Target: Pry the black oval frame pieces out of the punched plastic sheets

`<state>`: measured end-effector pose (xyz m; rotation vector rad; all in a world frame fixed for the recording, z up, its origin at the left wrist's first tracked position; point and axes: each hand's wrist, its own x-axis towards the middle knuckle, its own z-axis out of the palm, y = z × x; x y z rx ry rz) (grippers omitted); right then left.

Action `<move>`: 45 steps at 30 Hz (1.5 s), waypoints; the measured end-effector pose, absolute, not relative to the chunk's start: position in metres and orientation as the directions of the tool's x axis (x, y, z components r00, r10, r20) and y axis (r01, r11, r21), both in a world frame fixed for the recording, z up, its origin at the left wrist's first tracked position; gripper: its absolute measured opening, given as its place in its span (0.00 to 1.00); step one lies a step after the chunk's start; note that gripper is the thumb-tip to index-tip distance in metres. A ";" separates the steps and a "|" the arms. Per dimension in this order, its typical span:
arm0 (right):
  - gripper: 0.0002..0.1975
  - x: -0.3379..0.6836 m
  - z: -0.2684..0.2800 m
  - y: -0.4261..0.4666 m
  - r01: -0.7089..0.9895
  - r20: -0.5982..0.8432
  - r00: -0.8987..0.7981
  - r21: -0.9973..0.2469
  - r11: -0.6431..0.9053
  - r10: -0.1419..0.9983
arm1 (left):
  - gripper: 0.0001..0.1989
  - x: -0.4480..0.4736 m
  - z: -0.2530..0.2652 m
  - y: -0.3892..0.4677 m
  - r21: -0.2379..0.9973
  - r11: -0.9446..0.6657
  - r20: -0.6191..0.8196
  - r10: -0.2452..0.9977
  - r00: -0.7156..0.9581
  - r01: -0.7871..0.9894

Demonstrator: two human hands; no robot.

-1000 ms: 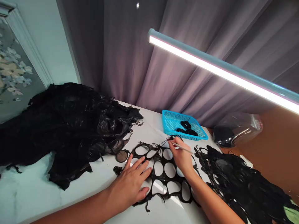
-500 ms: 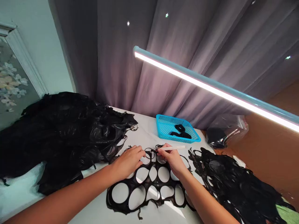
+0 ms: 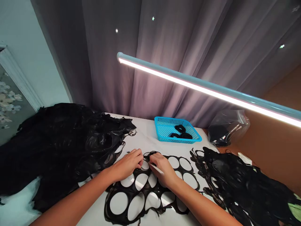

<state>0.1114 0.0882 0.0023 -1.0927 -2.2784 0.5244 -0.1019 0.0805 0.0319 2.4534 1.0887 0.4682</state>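
I have the black sheet (image 3: pixel 130 190), the one full of round and oval holes, spread flat on the white table (image 3: pixel 143 135) right in front of me, below the blue basket. My right hand (image 3: pixel 164 169) is over its upper edge, the fingers closed on a slim white stick (image 3: pixel 157 169) that slants down across them toward me. My left hand (image 3: pixel 131 163) is just beside it at the same edge, fingers curled in with the thumb close; whether they pinch the sheet or one of its thin strands I cannot tell, the spot is too small to see. Some fine black loops (image 3: pixel 152 153) lie bunched between and behind my two hands. Beyond them, near the far edge, sits the blue basket (image 3: pixel 162 138) with a few black rings (image 3: pixel 186 136) lying in it. A big heap of black cloth (image 3: pixel 58 141) spreads to my left, and to my right a smaller pile of black scraps (image 3: pixel 246 182) has a bit of light green cloth (image 3: pixel 295 211) at its side. Past that pile is a clear bag (image 3: pixel 235 124) with something dark inside. A lit tube lamp (image 3: pixel 199 88) slants overhead in front of the grey-purple curtain (image 3: pixel 105 78).
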 end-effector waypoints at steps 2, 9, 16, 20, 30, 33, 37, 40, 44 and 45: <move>0.10 0.112 0.005 0.091 0.504 0.285 -0.401 -0.725 0.469 0.871 | 0.08 -0.101 0.032 0.080 0.522 -0.583 0.139 0.778 0.613 0.622; 0.16 0.110 0.021 0.097 -0.186 -0.211 -0.413 -0.933 -0.309 0.886 | 0.06 -0.094 0.037 0.082 0.576 -0.526 0.193 0.832 0.521 0.626; 0.17 0.113 0.027 0.094 -0.262 -0.270 -0.681 -0.779 -0.570 0.681 | 0.07 -0.086 0.041 0.077 0.489 -0.500 0.234 0.865 0.445 0.715; 0.17 0.114 0.027 0.101 -0.288 -0.279 -0.678 -0.750 -0.596 0.680 | 0.07 -0.097 0.035 0.044 0.378 -0.460 0.262 0.886 0.383 0.804; 0.13 0.131 0.056 0.131 -0.692 -0.131 0.008 -0.716 -0.089 0.991 | 0.18 -0.122 0.000 0.001 0.040 -0.508 0.346 0.815 0.465 0.860; 0.13 0.126 0.062 0.131 -0.569 -0.043 0.175 -0.820 0.066 0.984 | 0.18 -0.121 0.004 0.001 0.051 -0.496 0.340 0.825 0.452 0.867; 0.12 0.096 0.049 0.115 -0.190 0.027 -0.140 -0.982 0.000 0.990 | 0.17 -0.121 0.005 -0.004 0.043 -0.525 0.369 0.799 0.475 0.850; 0.09 0.071 0.032 0.097 0.103 0.043 -0.442 -0.990 0.098 0.896 | 0.15 -0.121 0.002 -0.007 0.037 -0.541 0.360 0.792 0.493 0.840; 0.07 0.055 0.016 0.084 0.287 0.066 -0.556 -0.920 0.265 0.829 | 0.15 -0.120 -0.003 -0.008 0.068 -0.512 0.331 0.821 0.465 0.856; 0.07 0.054 0.014 0.083 0.309 0.073 -0.556 -0.907 0.288 0.828 | 0.15 -0.120 -0.004 -0.008 0.074 -0.512 0.327 0.823 0.464 0.856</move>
